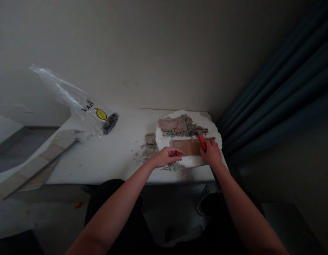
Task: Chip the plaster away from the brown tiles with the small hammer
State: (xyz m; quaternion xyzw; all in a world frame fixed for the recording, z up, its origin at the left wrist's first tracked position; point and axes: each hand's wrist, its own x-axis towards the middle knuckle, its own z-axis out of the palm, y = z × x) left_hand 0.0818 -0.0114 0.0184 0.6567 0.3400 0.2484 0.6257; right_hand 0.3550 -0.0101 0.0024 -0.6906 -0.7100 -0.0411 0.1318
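My right hand (212, 153) is wrapped round the red handle of a hammer (202, 141), whose dark head points away from me. Under it lies a flat brown board (192, 146), resting on a white scalloped mat (164, 141). At the board's near left edge is my left hand (171, 156), fingers and thumb bent toward each other; whatever they may pinch is too small to make out. Several thin nail-like sticks (166, 167) lie beside that hand. Behind the board sits a cracked brownish slab (173, 124) amid crumbly grey-brown debris (192, 129).
A brown chunk (150, 138) and scattered crumbs lie left of the mat on the white table (108, 159). A clear plastic bag (84, 106) stands farther left. Long boards (36, 166) overhang the table's left front edge. A blue curtain (286, 78) hangs at right.
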